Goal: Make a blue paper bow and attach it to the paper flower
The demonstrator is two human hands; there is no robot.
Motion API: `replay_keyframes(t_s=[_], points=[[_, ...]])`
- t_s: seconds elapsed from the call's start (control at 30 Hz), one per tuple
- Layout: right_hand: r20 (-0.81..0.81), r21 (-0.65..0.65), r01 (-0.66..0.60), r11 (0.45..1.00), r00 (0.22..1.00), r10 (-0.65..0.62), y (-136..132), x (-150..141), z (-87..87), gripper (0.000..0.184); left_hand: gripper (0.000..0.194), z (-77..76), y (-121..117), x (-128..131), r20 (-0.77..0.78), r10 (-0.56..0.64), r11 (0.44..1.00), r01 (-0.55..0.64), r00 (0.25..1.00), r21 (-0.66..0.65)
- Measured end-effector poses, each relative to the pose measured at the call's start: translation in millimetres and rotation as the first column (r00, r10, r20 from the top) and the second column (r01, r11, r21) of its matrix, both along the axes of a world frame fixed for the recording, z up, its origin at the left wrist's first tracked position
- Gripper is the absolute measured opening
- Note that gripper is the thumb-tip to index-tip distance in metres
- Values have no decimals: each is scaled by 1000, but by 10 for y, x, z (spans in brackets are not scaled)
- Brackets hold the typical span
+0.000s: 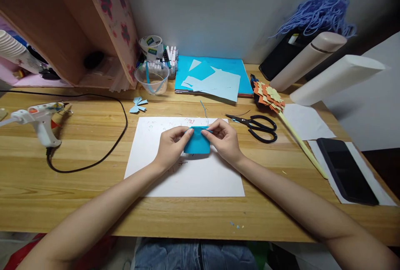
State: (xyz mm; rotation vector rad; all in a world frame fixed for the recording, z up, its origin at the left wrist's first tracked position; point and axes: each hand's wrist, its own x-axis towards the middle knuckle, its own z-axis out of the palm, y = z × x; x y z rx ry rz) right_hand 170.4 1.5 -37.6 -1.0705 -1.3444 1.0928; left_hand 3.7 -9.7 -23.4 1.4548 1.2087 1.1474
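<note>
Between both hands is a small blue piece of paper (pixel 197 143), held up by its top edge over a white sheet (pixel 203 180). My left hand (pixel 171 145) pinches the paper's upper left corner between thumb and forefinger. On the other side, my right hand (pixel 225 141) pinches the upper right part the same way. The paper's top edge seems folded, though the fingers partly cover it. A thin blue strip (pixel 204 111) curls up just beyond the right fingertips. Black-handled scissors (pixel 258 126) lie to the right of the white sheet.
A glue gun (pixel 42 122) with a looping black cable lies left. Behind are a light-blue paper bow (pixel 138 105), a clear plastic cup (pixel 152 77), and cut paper (pixel 218 82) on a blue folder (pixel 184 68). A paper flower (pixel 269 97) and a phone (pixel 346 170) lie right.
</note>
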Motion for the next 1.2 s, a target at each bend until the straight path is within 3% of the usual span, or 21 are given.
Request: replay_keyframes(t_s=[0.13,0.37,0.5,0.87,0.97,1.1,1.2], points=[[-5,-31,-21,999,1000,21,12,3,-7,31,23,9,-10,13,32,-6,1000,7,999,-10],[-66,-54,-29,998,997,26,11,9,1,25,21,40,-13,5,-45,48,999,-48,998,1],[-42,-15,-8,1000,999,7,17,10,-2,22,24,50,-16,-1,-56,17,1000,-17,998,9],[-86,-106,52,993,994,-61,72,9,21,30,34,-19,34,-13,-37,-79,989,74,996,-131],[-112,-148,-10,989,994,-7,83,30,16,29,34,-23,34,-16,-49,-54,991,48,997,-128],[-128,-269,-234,934,970,206,94,57,34,37,34,-29,26,-18,-81,-27,996,19,996,-92],[-83,-273,-256,927,967,242,100,57,51,32,34,-39,23,-19,-100,-52,995,42,994,-95]])
